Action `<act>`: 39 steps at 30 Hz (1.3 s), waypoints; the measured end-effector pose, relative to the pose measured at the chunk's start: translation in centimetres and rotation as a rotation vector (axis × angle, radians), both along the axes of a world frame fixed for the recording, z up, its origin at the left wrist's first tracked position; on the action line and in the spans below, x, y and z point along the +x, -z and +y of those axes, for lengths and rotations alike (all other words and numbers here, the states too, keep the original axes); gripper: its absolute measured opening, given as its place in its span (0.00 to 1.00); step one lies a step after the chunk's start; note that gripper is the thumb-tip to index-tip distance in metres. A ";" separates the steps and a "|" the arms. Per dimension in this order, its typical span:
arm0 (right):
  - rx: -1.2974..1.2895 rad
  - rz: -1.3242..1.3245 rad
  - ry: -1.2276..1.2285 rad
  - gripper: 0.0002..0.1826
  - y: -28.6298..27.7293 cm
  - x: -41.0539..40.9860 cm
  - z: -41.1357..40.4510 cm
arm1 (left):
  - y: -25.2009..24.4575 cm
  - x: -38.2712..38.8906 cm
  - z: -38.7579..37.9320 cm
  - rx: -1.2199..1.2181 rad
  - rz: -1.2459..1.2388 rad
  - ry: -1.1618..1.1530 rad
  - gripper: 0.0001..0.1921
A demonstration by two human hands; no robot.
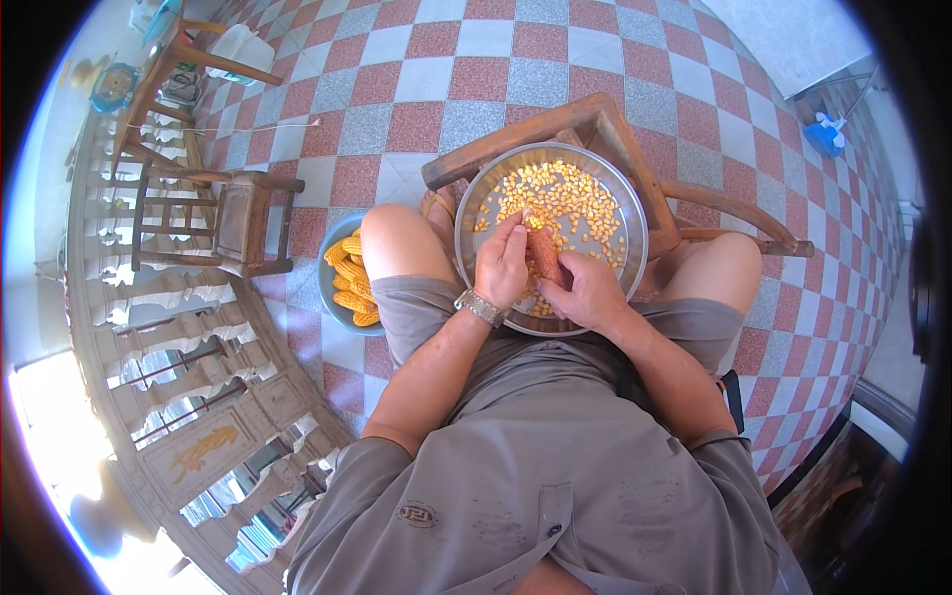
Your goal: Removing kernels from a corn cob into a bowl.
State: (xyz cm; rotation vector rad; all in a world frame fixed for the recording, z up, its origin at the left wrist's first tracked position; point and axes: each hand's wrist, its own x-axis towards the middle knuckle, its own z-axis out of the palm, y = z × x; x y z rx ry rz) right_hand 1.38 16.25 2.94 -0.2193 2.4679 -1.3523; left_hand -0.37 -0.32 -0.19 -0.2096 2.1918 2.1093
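Both hands are over a round stainless steel basin (634, 256) in front of my lap. My right hand (593, 292) grips the lower end of a mostly bare reddish corn cob (544, 256). Against the cob's upper end, where some yellow kernels remain, my left hand (503, 262) is closed with its thumb and fingers on it. Loose yellow corn kernels (554, 186) are spread over the basin's floor, thickest toward its far side. Part of the near floor is hidden by my hands. A metal watch sits on my left wrist.
A wooden stool or chair frame (520, 137) stands under and beyond the basin. Left of my knee, a blue-grey bowl (327, 301) holds several whole corn cobs (352, 274). Farther left are a small wooden chair (238, 223) and a balustrade (186, 305). The floor (487, 73) is checkered tile.
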 end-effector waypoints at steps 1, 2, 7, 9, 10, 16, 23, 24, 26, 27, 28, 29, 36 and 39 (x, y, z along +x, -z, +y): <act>0.006 0.010 -0.002 0.16 -0.2 0.0 0.0 | -0.2 -0.1 0.0 0.175 -0.080 -0.004 0.19; 0.005 0.010 -0.003 0.16 -0.3 0.0 -0.1 | -0.3 -0.2 0.0 0.349 -0.160 -0.008 0.18; 0.025 0.045 -0.024 0.16 -0.4 0.0 0.0 | 0.0 -0.3 0.2 0.311 -0.140 0.010 0.16; 0.022 0.045 -0.025 0.16 -0.4 0.0 0.0 | 0.3 -0.3 0.2 0.306 -0.161 0.014 0.16; 0.019 0.045 -0.026 0.16 -0.3 0.0 0.0 | 0.4 -0.2 0.2 0.293 -0.152 0.005 0.16; 0.048 0.060 -0.042 0.17 -0.4 0.0 -0.1 | 3.4 -0.2 -0.5 -0.006 -0.032 -0.009 0.16; 0.041 0.054 -0.034 0.17 -0.4 0.0 -0.1 | 1.7 -0.1 -0.4 0.288 -0.163 -0.040 0.16; 0.039 0.055 -0.033 0.17 -0.3 0.0 0.0 | 1.1 -0.2 -0.2 0.288 -0.164 -0.039 0.16; 0.038 0.055 -0.031 0.17 -0.2 0.1 0.0 | 0.2 -0.3 0.4 0.279 -0.140 -0.042 0.15; 0.042 0.056 -0.035 0.17 -0.2 0.1 0.0 | 0.5 -0.3 0.3 0.278 -0.139 -0.044 0.15; 0.045 0.057 -0.039 0.17 -0.1 0.1 -0.1 | 1.1 -0.2 0.1 0.227 -0.118 -0.049 0.15; 0.044 0.057 -0.041 0.17 -0.1 0.1 -0.1 | 1.5 -0.2 -0.1 0.176 -0.097 -0.053 0.14; 0.062 0.071 -0.049 0.16 0.0 0.1 -0.1 | 2.4 0.0 -0.2 0.004 -0.032 -0.033 0.14; 0.070 0.099 -0.056 0.16 -0.1 0.1 -0.1 | 2.1 0.0 -0.3 0.059 -0.074 -0.024 0.15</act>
